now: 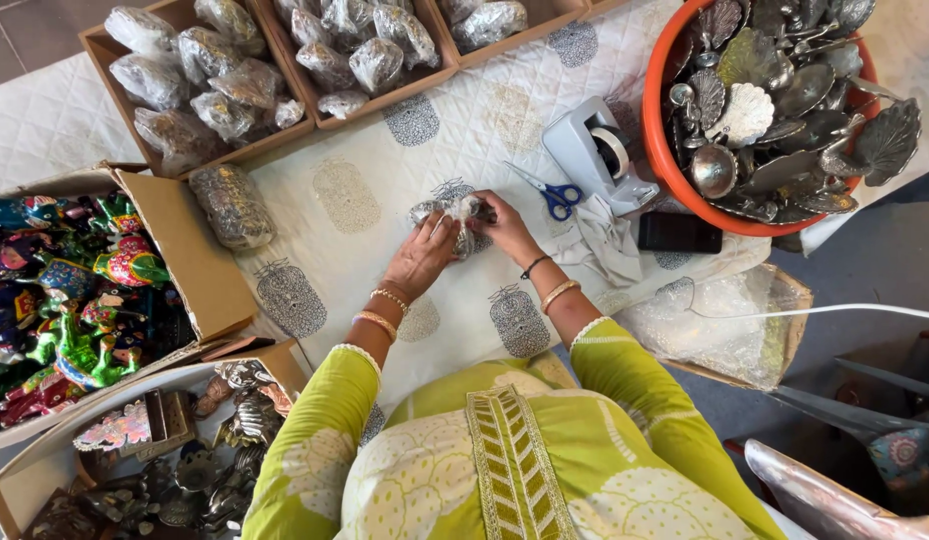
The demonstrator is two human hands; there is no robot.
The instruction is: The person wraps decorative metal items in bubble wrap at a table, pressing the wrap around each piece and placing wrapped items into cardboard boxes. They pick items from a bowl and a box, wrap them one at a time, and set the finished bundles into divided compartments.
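Both forearms reach forward from lime-green sleeves and meet over the middle of a quilted white cloth (385, 160) printed with grey motifs. The left hand (422, 256) lies palm down, wrist bent a little inward, bangles at the wrist; its fingers are curled together and pressed onto the near left side of a small wrapped bundle (455, 213) in clear, crinkled plastic. The right hand (503, 226) comes in from the other side, angled toward the left hand, a dark band and a bangle on its wrist; its fingers are closed on the bundle's right edge, pinching the wrap. The bundle sits on the cloth between the two hands, touched by both, and what is inside it cannot be made out.

Just beyond the right hand lie blue-handled scissors (557, 196), and beside them a grey tape dispenser (601, 152). A crumpled white cloth (605, 245) and a dark phone (679, 232) rest near the right forearm. An orange tub (657, 140) full of silvery leaf-shaped and shell-shaped dishes stands at the far right. Open cardboard boxes (105, 50) holding similar plastic-wrapped bundles line the far edge, and one more wrapped piece (231, 205) lies on the cloth to the left. A box of brightly painted figurines (65, 300) stands at the left, well apart from the hands
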